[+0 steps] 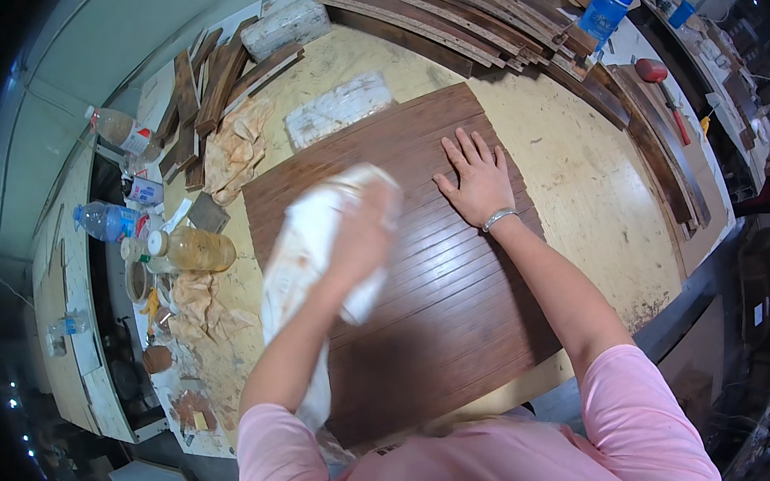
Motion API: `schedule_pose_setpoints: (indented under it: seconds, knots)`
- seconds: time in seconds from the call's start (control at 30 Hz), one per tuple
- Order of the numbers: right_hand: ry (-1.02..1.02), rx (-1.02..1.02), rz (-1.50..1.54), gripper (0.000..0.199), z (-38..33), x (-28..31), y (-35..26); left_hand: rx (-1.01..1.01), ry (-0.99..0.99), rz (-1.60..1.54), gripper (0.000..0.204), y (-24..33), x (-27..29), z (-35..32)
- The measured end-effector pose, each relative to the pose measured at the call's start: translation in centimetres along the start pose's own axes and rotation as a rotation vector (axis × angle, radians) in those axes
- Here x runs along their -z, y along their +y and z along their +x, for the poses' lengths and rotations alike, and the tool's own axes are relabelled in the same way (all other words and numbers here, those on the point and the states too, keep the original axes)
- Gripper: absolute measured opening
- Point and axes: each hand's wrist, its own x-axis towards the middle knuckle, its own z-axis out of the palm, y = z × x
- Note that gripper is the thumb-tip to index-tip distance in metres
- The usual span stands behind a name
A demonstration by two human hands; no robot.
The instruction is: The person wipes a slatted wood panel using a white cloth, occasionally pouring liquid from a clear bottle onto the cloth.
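A dark brown wooden panel (438, 318) with long parallel grooves lies flat on the table before me. My left hand (362, 238) is pressed to its left half, closed on a white cloth (298, 243) with brownish stains. Hand and cloth are smeared by motion, and the cloth's tail hangs down along my left forearm toward the near edge. Near the panel's far right corner, my right hand (481, 182) rests flat with fingers spread, holding nothing. A bracelet circles that wrist.
A wrapped block (340, 110) sits just beyond the panel on the wooden table (571, 169). Curved wood strips (439, 16) are stacked at the back. Bottles, including a jar of yellowish liquid (198, 249), and crumpled rags (203, 307) stand left. A red-headed mallet (654, 72) lies right.
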Motion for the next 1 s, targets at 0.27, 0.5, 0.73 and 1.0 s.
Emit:
schedule_pose_setpoints:
  seconds: [0.27, 0.5, 0.73, 1.0]
  knots:
    - [-0.011, -0.015, 0.105, 0.055, 0.0, 0.6, 0.2, 0.164, 0.208, 0.175, 0.061, -4.5, 2.4, 8.1]
    - [0.005, -0.005, 0.099, 0.051, 0.1, 0.4, 0.7, 0.141, -0.122, -0.342, 0.064, -1.1, 1.8, 10.0]
    - [0.04, -0.002, 0.089, 0.049, 0.1, -0.4, 1.0, -0.465, 0.007, 0.151, 0.058, 2.6, -0.7, 8.7]
    - [0.072, -0.029, 0.168, 0.046, 0.0, -0.3, 0.7, -0.377, 0.09, 0.097, 0.05, 3.6, -2.7, 16.2]
